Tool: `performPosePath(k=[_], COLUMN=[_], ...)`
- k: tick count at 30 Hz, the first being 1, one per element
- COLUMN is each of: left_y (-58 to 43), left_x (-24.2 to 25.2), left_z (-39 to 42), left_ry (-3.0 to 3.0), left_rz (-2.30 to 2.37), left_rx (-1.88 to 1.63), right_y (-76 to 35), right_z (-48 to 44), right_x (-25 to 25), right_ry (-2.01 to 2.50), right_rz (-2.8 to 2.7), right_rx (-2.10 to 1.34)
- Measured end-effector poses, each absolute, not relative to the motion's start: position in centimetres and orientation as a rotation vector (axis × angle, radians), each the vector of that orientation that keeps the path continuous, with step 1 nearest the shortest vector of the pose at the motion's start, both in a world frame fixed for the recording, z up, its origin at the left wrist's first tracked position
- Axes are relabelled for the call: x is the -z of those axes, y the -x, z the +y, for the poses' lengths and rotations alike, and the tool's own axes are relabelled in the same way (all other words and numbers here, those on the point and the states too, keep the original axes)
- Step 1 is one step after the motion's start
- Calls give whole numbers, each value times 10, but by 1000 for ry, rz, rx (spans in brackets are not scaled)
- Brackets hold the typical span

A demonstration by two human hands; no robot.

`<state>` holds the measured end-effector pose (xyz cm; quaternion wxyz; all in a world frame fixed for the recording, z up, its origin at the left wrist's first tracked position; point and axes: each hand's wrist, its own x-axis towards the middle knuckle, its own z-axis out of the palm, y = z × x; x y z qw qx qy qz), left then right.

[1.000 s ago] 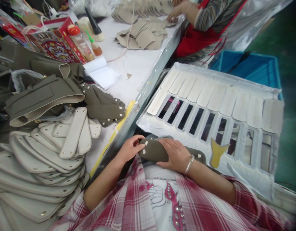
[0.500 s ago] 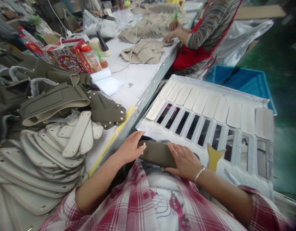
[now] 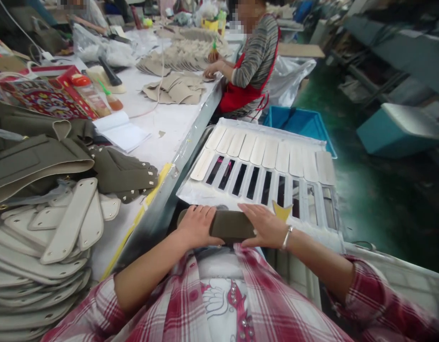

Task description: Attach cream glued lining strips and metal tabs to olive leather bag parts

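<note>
An olive, elongated strip of leather-like material (image 3: 232, 225) spans level before the person's waist, the left hand (image 3: 198, 227) gripping its nine-o'clock part and the right hand (image 3: 264, 227) its three-o'clock end, fingers above, thumbs below; toward one o'clock stands a white, slotted, rectangular rack (image 3: 201, 192), material unclear; pale-grey, round-ended, leather-like straps (image 3: 71, 221) lie at nine o'clock

On the worktable (image 3: 178, 126) to the left, panels (image 3: 34, 280) lie nearest, with a bag body (image 3: 37, 159) behind them and a paper gift bag (image 3: 41, 95) farther back; a notepad (image 3: 123, 133) sits right of it. Right of the worktable is a slotted rack (image 3: 219, 195), strips (image 3: 260, 153) along its far side, a crate (image 3: 301, 124) behind. Before the rack, a strap (image 3: 232, 226) lies in the left hand (image 3: 197, 227) and right hand (image 3: 265, 227).
</note>
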<state>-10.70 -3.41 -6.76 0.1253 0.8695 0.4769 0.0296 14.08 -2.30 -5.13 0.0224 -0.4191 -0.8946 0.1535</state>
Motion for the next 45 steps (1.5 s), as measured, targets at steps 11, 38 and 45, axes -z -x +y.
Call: performPosePath(k=[11, 38, 45], left_y=[105, 113, 172], left_x=[67, 76, 62], left_z=[-27, -33, 5], left_ry=[-2491, -2471, -2114], left_rz=[1335, 1371, 1683], left_rx=[-59, -285, -709], right_y=[-122, -73, -13], right_z=[-23, -12, 4], right_x=[77, 61, 53], right_ry=[1196, 1795, 1650], right_rz=[-2699, -2767, -2553], right_rx=[-494, -405, -371])
